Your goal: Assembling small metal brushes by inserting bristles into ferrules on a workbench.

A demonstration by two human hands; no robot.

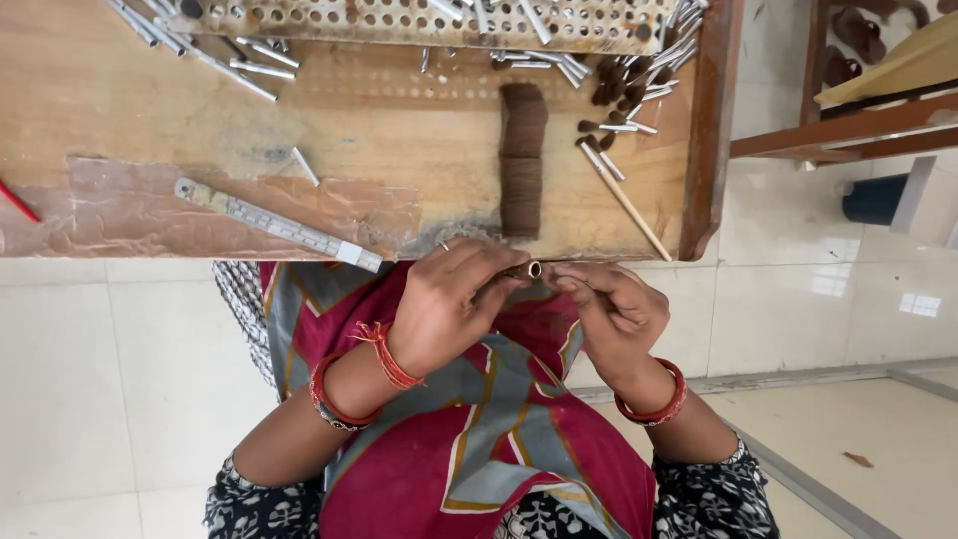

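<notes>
Below the wooden board (399, 130), left hand (449, 309) and right hand (609, 314) grip, pinching one small metal-rimmed brown tube (524, 270).

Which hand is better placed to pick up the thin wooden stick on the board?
Probably the right hand: the stick lies just ahead of it, while the left hand grips the small tube.

Two hands (449, 304) (609, 309) — one small brown tube (526, 269), one metal ruler (279, 226), two brown fibre bundles (521, 120) (519, 195).

Head camera, straight down, close.
</notes>
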